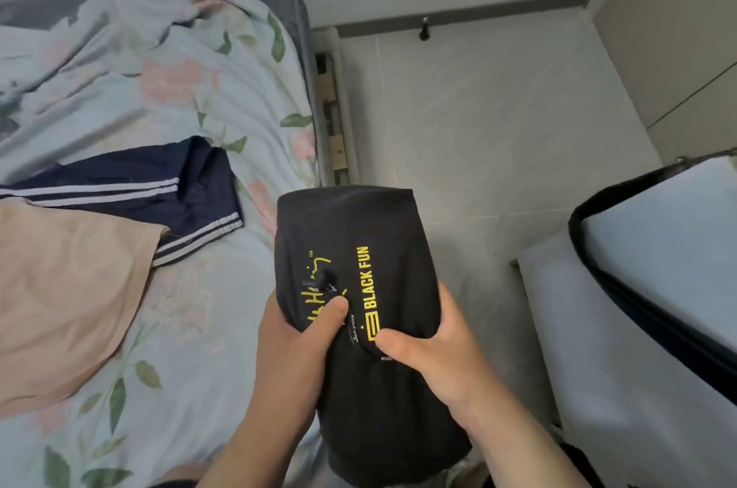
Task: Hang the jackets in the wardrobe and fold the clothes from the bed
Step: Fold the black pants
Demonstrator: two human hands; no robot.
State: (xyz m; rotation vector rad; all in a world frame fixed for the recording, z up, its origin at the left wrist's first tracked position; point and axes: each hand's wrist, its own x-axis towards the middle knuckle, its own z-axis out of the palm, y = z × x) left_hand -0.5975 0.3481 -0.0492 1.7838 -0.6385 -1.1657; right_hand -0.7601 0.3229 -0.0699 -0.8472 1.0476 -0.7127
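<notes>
Black top with yellow words sits folded into a thick bundle in both hands. The left hand grips its near left side, with the thumb on top and the fingers hidden under it. The right hand grips the near right side the same way. The bundle is up in the air, over the edge of the bed and the pale floor. It looks soft and light. It will likely flop open if one hand lets go, so a hold under both sides seems best. On the bed lie a navy piece with white stripes and a peach cloth, both unfolded. A beige door may be the wardrobe, but I cannot tell. Whether the top is a shirt or a jacket is hard to make out.
</notes>
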